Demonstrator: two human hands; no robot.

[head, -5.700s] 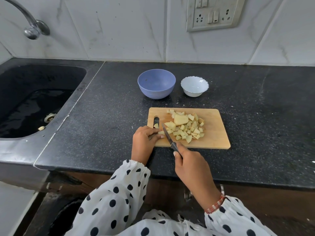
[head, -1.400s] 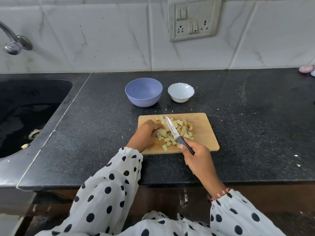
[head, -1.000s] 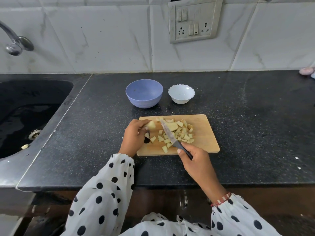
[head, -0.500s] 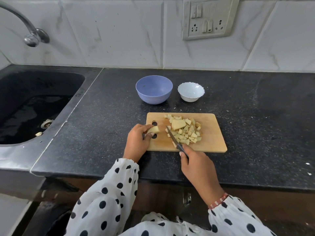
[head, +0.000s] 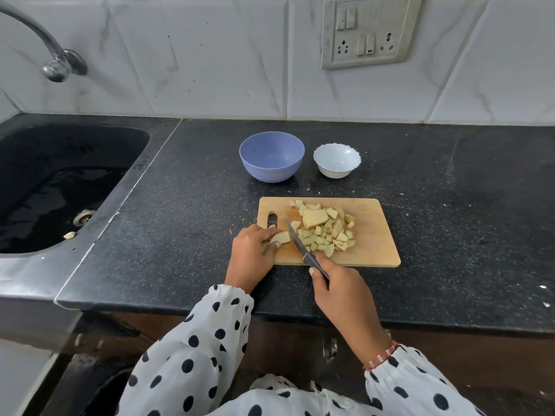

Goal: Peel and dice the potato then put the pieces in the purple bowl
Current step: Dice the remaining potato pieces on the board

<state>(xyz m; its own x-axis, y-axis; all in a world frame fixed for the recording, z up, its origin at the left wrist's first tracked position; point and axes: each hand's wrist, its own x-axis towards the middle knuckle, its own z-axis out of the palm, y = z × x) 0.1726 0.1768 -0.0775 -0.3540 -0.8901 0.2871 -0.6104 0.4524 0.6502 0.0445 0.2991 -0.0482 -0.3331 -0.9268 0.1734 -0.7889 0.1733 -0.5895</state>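
A wooden cutting board (head: 372,235) lies on the black counter with a heap of diced potato (head: 324,232) and one larger flat chunk on top of it. My left hand (head: 252,253) pins a potato piece (head: 280,237) on the board's left part. In my right hand (head: 339,286) is a black-handled knife (head: 295,238), its blade angled down just right of that piece. The purple bowl (head: 271,156), with nothing in it, stands behind the board.
A small white scalloped bowl (head: 337,160) sits right of the purple bowl. A black sink (head: 45,187) with a tap (head: 54,64) lies to the left. A switch panel (head: 365,31) hangs on the tiled wall. The counter's front edge is near my wrists.
My left hand took one chunk out of the heap and set it down on the board's left part. The knife followed and now stands against that chunk.
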